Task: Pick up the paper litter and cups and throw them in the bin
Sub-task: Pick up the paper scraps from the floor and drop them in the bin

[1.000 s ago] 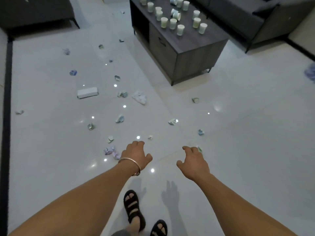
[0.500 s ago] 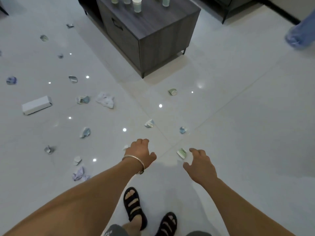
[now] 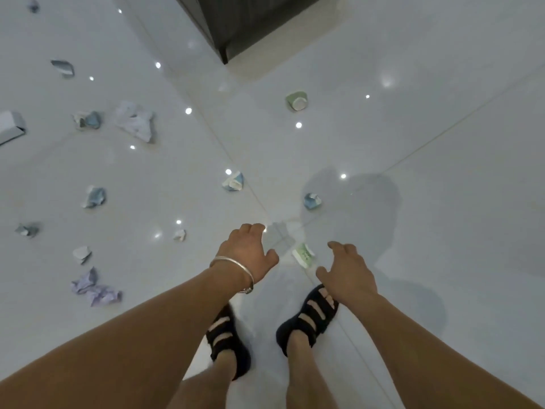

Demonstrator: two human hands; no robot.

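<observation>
The flattened green paper cup (image 3: 303,255) lies on the glossy white floor (image 3: 442,137) between my two hands, just ahead of my right sandal (image 3: 309,320). My left hand (image 3: 247,249), a silver bangle (image 3: 236,268) on its wrist, hangs with the fingers loosely curled and nothing in them. My right hand (image 3: 349,273) is spread and relaxed, equally empty, its thumb near the cup but apart from it. A little farther out sit two crushed blue-and-white cups, one (image 3: 234,181) ahead of my left hand and one (image 3: 312,200) ahead of my right. Beyond them a second green cup (image 3: 297,101) lies on its side. To the left I count two small white scraps (image 3: 180,234) (image 3: 81,254), one lilac paper wad (image 3: 94,290), one large white crumpled sheet (image 3: 135,121) and five blue-grey crumpled pieces (image 3: 95,197) (image 3: 28,230) (image 3: 88,120) (image 3: 63,67) (image 3: 33,4). That makes thirteen bits of litter. One white box (image 3: 10,131) pokes in at the left edge, one dark cabinet corner (image 3: 236,22) stands at the top, and my left sandal (image 3: 227,340) is planted below my wrist.
</observation>
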